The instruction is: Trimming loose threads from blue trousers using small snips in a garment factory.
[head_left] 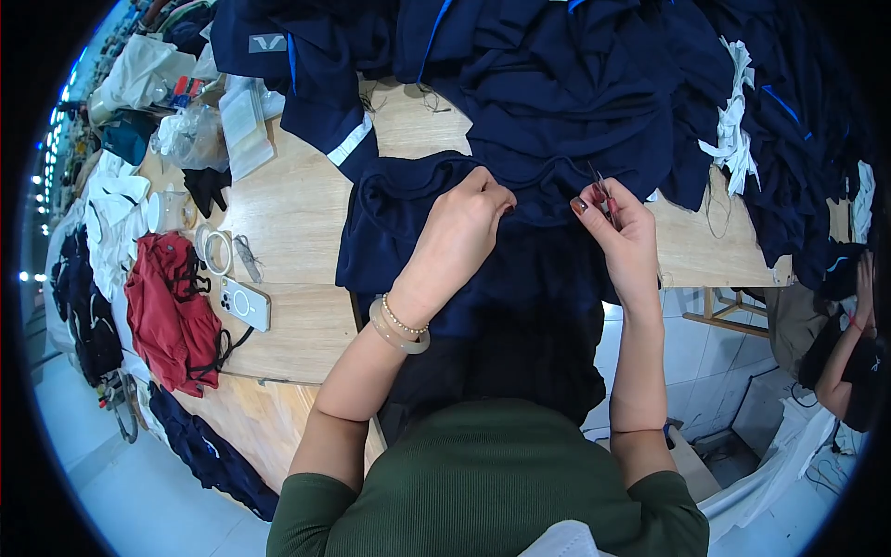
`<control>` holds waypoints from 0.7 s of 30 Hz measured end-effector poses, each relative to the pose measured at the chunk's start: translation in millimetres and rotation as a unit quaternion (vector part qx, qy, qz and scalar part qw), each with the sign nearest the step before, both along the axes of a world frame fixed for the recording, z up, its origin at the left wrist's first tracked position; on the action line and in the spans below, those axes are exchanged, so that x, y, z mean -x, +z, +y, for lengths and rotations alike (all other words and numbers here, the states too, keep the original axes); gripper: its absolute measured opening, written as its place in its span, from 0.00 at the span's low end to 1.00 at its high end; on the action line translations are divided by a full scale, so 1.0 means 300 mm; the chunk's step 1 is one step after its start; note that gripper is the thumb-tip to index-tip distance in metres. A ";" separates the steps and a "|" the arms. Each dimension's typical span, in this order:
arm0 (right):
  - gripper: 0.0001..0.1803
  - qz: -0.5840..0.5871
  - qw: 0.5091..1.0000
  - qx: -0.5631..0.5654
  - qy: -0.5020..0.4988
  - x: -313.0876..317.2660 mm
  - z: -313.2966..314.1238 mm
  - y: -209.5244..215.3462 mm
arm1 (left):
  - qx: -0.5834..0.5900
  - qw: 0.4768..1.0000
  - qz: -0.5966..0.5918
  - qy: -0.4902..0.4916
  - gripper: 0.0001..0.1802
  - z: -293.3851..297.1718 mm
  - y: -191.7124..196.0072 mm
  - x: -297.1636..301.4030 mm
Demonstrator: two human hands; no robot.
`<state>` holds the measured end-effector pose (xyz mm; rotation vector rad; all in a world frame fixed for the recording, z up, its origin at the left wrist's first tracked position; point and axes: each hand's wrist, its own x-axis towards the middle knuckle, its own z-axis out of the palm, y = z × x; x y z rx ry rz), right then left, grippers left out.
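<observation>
A dark navy garment (436, 232) lies over the wooden table (288, 213) and hangs down toward my lap. My left hand (464, 223) pinches its fabric near a seam at the top edge. My right hand (620, 232), a little to the right, grips small thread snips (603, 190) with the metal tips pointing up and away, and also rests on the same garment. A pale bangle and a bead bracelet (401, 327) sit on my left wrist.
A big heap of navy garments (557, 65) with blue trim covers the far table. White fabric scraps (733, 130) lie right. On the left are a phone (245, 303), a tape roll (215, 249), a red cloth (172, 311) and plastic bags (190, 135). Another person (849, 362) sits at far right.
</observation>
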<state>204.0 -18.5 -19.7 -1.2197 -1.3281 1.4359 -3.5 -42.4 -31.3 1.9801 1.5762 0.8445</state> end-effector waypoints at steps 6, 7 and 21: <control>0.08 -0.006 1.000 -0.011 -0.001 -0.003 0.009 -0.003 | 0.020 0.999 0.023 -0.009 0.04 0.016 0.068 -0.005; 0.08 -0.013 1.000 -0.010 0.003 -0.004 0.011 -0.003 | 0.017 0.999 0.034 -0.022 0.04 0.016 0.072 -0.005; 0.08 -0.004 0.999 -0.004 0.041 -0.009 0.024 0.019 | -0.019 0.984 0.142 -0.105 0.03 0.040 0.052 0.001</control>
